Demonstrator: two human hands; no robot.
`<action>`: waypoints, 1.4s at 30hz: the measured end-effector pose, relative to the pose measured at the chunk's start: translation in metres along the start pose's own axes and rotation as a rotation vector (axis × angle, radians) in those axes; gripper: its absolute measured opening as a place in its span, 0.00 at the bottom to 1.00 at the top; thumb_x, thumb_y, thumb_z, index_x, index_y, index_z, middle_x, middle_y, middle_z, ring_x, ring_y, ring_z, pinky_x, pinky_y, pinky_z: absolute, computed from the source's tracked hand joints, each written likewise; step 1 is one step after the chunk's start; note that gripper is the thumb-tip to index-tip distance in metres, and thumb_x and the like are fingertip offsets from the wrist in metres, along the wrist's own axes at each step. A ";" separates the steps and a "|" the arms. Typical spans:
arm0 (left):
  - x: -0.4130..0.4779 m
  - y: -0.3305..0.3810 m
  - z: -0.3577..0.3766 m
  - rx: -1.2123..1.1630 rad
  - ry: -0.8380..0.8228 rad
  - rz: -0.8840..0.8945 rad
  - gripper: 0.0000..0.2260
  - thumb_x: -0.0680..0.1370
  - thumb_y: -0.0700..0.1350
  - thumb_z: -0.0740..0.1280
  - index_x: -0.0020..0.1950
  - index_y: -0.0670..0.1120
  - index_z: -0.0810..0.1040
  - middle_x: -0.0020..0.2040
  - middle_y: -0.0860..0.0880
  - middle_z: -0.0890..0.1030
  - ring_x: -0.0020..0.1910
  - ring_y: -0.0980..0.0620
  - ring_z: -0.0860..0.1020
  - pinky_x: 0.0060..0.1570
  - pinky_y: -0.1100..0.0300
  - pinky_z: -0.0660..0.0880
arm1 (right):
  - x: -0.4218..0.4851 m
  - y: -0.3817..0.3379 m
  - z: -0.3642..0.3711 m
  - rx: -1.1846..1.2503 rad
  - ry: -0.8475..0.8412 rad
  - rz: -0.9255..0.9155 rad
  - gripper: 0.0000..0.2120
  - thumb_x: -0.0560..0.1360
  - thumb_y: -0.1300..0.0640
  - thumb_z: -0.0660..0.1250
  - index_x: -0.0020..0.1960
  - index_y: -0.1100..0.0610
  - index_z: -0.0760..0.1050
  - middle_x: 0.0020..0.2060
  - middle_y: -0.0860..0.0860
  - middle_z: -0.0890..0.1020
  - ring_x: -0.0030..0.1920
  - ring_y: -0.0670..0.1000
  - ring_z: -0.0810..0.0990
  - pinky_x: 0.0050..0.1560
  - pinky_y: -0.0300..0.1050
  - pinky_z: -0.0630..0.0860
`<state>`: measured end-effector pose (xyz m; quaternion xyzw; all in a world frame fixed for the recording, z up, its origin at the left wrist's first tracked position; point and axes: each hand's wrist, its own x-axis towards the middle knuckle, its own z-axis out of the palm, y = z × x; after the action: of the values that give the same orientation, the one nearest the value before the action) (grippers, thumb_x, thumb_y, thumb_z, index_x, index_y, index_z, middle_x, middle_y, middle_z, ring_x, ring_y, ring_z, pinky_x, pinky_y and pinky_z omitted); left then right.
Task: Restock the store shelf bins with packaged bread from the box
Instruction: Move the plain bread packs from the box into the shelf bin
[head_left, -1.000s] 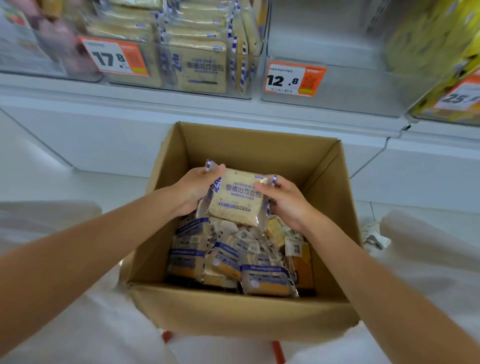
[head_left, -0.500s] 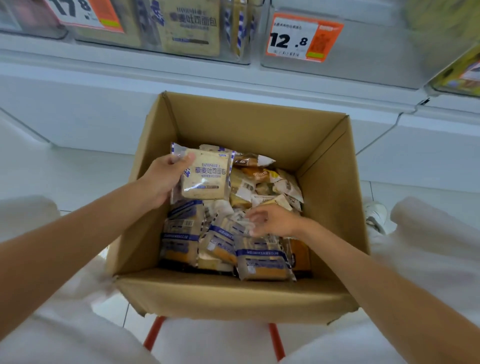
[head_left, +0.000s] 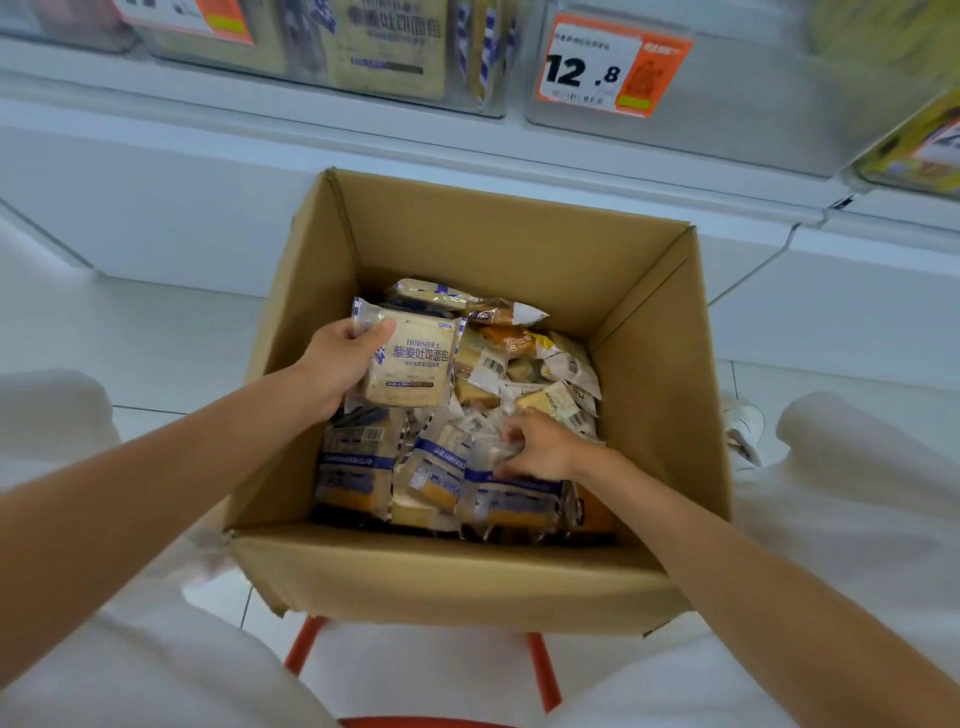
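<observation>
At 12 o'clock, bins (head_left: 727, 124) beyond box (head_left: 467, 577); left hand (head_left: 340, 364) grips pack (head_left: 415, 364), top toward 12; right hand (head_left: 540, 447) pinches a wrapper (head_left: 485, 451).

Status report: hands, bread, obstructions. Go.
Left hand grips one bread pack above the box. Right hand down in the box, pinching a second pack. Nothing seen between box and shelf bins.

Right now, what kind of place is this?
Most likely a shop aisle: an orange price tag reading 12.8, a clear shelf bin holding packaged bread, and a cardboard box of bread packs.
</observation>
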<state>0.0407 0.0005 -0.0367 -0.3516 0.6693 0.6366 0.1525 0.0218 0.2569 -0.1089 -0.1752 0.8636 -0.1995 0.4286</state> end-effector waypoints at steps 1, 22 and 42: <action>0.001 0.000 -0.001 -0.015 0.017 0.005 0.12 0.82 0.51 0.64 0.59 0.44 0.77 0.50 0.45 0.85 0.48 0.46 0.84 0.42 0.52 0.80 | 0.002 -0.001 -0.006 0.052 0.004 -0.024 0.16 0.70 0.53 0.77 0.42 0.48 0.67 0.43 0.47 0.70 0.43 0.49 0.69 0.42 0.43 0.69; 0.004 0.019 -0.001 -0.393 -0.278 -0.106 0.16 0.78 0.36 0.67 0.66 0.42 0.77 0.55 0.41 0.84 0.51 0.44 0.84 0.40 0.50 0.83 | 0.007 -0.098 -0.052 0.681 0.435 -0.008 0.42 0.69 0.34 0.72 0.75 0.52 0.63 0.72 0.46 0.68 0.72 0.50 0.67 0.71 0.50 0.66; -0.028 0.209 -0.124 0.170 0.349 0.826 0.12 0.77 0.48 0.69 0.45 0.47 0.65 0.35 0.52 0.68 0.32 0.54 0.66 0.30 0.64 0.65 | 0.002 -0.288 -0.199 0.623 0.802 -0.499 0.30 0.72 0.42 0.71 0.69 0.53 0.68 0.60 0.49 0.80 0.59 0.50 0.80 0.58 0.50 0.77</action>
<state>-0.0477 -0.1223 0.1549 -0.1433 0.8190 0.5180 -0.2010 -0.1024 0.0472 0.1420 -0.1498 0.7915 -0.5914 0.0380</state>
